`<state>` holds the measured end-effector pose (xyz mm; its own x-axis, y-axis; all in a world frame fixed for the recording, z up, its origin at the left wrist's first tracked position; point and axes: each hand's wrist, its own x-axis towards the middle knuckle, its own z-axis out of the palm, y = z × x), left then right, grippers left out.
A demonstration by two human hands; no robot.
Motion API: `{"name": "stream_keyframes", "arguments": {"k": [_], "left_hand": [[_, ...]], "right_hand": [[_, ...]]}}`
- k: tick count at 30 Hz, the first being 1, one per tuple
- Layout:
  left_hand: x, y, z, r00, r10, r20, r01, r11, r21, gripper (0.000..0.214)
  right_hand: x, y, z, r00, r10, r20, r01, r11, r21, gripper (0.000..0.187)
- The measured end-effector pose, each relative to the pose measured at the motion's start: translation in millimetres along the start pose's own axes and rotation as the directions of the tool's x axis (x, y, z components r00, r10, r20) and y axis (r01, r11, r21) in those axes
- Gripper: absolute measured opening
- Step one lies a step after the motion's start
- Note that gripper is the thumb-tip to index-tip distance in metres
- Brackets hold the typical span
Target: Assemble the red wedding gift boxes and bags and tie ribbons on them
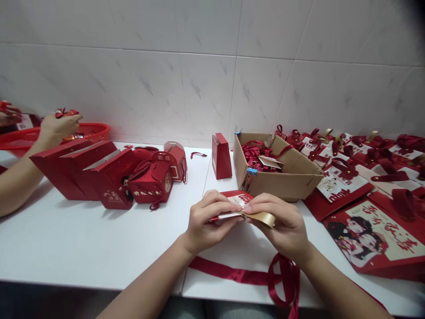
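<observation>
Between my two hands is a small red gift box (235, 193) with a white printed face, held above the table. My left hand (206, 218) is closed on its left side, thumb and fingers pinching the edge. At its right edge my right hand (280, 221) pinches the box together with a looped gold ribbon (265, 218). The fingertips of both hands meet near the ribbon's base, so the exact fastening there is hidden. Below them a long dark red ribbon (232, 271) lies on the table and curls at its right end.
A cardboard box (285, 184) of red ribbons stands behind my hands, beside an upright red box (222, 157). Several finished-looking red gift bags (375, 235) crowd the right. More red boxes (151, 181) stand left. A co-worker's hand (59, 126) holds red packets over a red basket (99, 129).
</observation>
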<state>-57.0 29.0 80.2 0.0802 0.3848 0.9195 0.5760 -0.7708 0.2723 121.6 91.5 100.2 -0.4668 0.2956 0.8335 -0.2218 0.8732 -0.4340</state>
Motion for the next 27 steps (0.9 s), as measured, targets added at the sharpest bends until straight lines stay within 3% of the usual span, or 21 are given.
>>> {"name": "stream_keyframes", "arguments": {"k": [7,16,20,23,27], "left_hand": [[1.3,1.7,-0.6,1.000,0.020,0.009,-0.020,0.999,0.037,0.016],[1.4,4.5,-1.0,0.992,-0.110,-0.060,0.112,0.993,0.031,0.011],[1.8,1.3,-6.1,0.992,-0.091,-0.085,0.091,0.996,0.001,0.014],[2.7,-0.4,-11.3,0.992,-0.092,-0.089,0.092,0.996,-0.011,0.015],[-0.4,-4.5,-11.7,0.991,-0.132,-0.003,0.131,0.987,-0.091,0.018]], "right_hand": [[8.6,-5.7,-1.4,0.992,-0.121,0.025,0.123,0.988,-0.091,0.031],[16.6,-5.4,15.5,0.965,-0.263,-0.008,0.255,0.942,-0.220,0.030],[17.4,-3.2,6.9,0.990,-0.144,0.010,0.143,0.969,-0.202,0.032],[12.6,0.2,-8.7,0.995,-0.016,0.100,0.044,0.959,-0.280,0.041],[-0.1,1.0,-26.2,0.962,0.141,0.235,-0.067,0.952,-0.298,0.021]]}}
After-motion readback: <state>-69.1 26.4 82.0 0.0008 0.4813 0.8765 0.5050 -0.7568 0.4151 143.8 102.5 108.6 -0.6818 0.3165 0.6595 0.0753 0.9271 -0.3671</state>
